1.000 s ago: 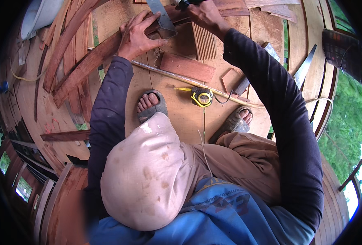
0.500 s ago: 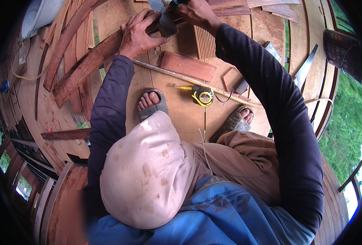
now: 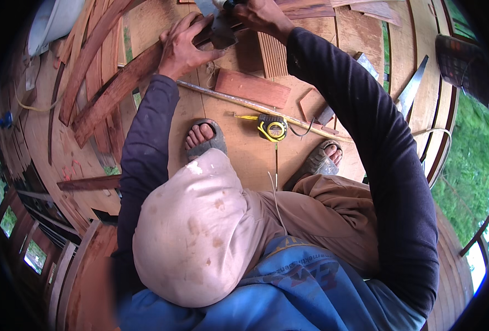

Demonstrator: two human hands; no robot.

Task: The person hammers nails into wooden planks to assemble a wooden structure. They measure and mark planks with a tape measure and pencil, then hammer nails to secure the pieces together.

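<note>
At the top, my left hand (image 3: 186,47) is closed over a long, curved reddish-brown wooden beam (image 3: 117,91), its thumb stretched to the right. Beside that thumb is a flat grey metal plate (image 3: 222,36), part of a tool reaching up past the picture's upper edge. My right hand (image 3: 265,17) is curled round the tool's dark handle, partly cut off by the edge. What kind of tool it is does not show. Nearer my feet lie a reddish board (image 3: 252,88), a long thin measuring stick (image 3: 244,102) and a black and yellow tape measure (image 3: 272,128) with a little tape out.
A handsaw (image 3: 413,88) lies at the right, near a dark panel (image 3: 465,69). Several wooden strips lean at the upper left beside a white basin (image 3: 54,25). A ribbed board (image 3: 273,55) lies below my right hand. Gaps run between floor planks; greenery shows beyond the right edge.
The whole view has shifted slightly. Both hands keep nearly the same place on the beam and the tool.
</note>
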